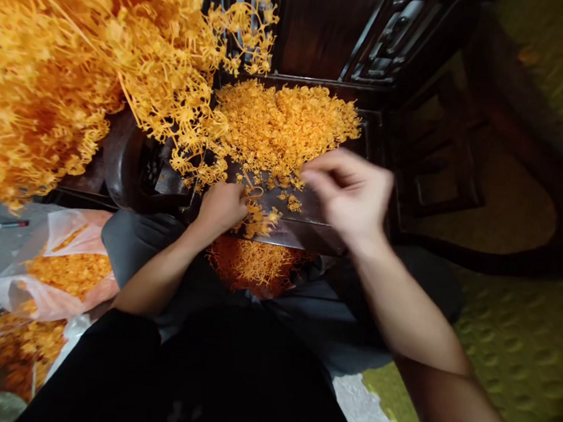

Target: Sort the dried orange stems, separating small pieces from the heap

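My left hand [221, 208] is closed on a small bunch of orange plastic flower pieces [259, 221] at the near edge of a dark wooden table [304, 230]. My right hand [351, 191] hovers just right of it, blurred by motion, fingers curled and pinched together; what it holds, if anything, I cannot make out. Beyond both hands a heap of loose orange pieces [283, 127] covers the table's far part. Between my knees sits a container of more orange pieces [253, 265].
A big bundle of orange flower sprays on stems [66, 61] fills the upper left. A clear plastic bag of orange pieces [61, 272] lies at the left by my leg. Dark carved wooden furniture [380, 33] stands behind the table. Yellow-green flooring [524, 337] spreads to the right.
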Demonstrator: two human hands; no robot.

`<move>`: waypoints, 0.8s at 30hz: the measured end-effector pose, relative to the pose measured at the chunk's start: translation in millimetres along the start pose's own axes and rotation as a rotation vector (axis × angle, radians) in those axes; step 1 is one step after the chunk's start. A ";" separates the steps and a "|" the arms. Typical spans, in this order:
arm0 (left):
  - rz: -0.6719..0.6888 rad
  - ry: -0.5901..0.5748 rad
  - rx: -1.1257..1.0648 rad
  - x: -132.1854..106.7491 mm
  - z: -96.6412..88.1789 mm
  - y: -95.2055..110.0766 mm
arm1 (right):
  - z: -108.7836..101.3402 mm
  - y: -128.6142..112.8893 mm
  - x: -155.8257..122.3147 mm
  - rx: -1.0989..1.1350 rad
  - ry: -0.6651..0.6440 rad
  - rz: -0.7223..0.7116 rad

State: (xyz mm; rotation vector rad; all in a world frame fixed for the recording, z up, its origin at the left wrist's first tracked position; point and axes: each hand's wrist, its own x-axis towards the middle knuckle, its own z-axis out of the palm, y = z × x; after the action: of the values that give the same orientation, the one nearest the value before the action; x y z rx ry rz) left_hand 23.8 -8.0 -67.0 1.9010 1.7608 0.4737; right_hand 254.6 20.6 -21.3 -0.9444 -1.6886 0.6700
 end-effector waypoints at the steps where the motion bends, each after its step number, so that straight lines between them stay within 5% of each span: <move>1: -0.013 -0.015 -0.017 2.7 1.9 -2.8 | -11.5 3.6 7.2 0.027 0.168 -0.027; 2: -0.011 -0.044 -0.081 5.4 3.7 -4.7 | -22.5 9.0 13.9 0.052 0.318 -0.061; 4: 0.015 -0.090 -0.313 9.9 6.8 -5.2 | -38.8 24.7 22.6 0.055 0.394 -0.045; 8: 0.059 -0.142 -0.734 12.0 8.4 -0.6 | -40.2 56.2 16.4 -0.247 0.074 0.173; 11: 0.070 -0.130 -0.895 10.0 6.9 0.6 | -25.9 60.2 5.9 -0.352 -0.136 0.184; 13: 0.047 -0.114 -0.989 8.9 5.6 1.2 | -16.5 52.1 1.4 -0.251 -0.170 0.223; 19: -0.029 -0.123 -1.153 7.3 1.1 8.0 | 1.5 28.3 -4.3 0.517 -0.351 0.598; 24: -0.047 -0.105 -1.151 7.3 0.5 9.1 | 1.2 41.0 -1.8 0.441 -0.125 0.529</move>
State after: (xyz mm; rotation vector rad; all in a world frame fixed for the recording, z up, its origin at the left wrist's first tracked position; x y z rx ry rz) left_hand 32.3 -1.2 -62.8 1.0149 1.0329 1.0493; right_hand 264.6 41.0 -55.6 -1.0421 -1.3082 1.4126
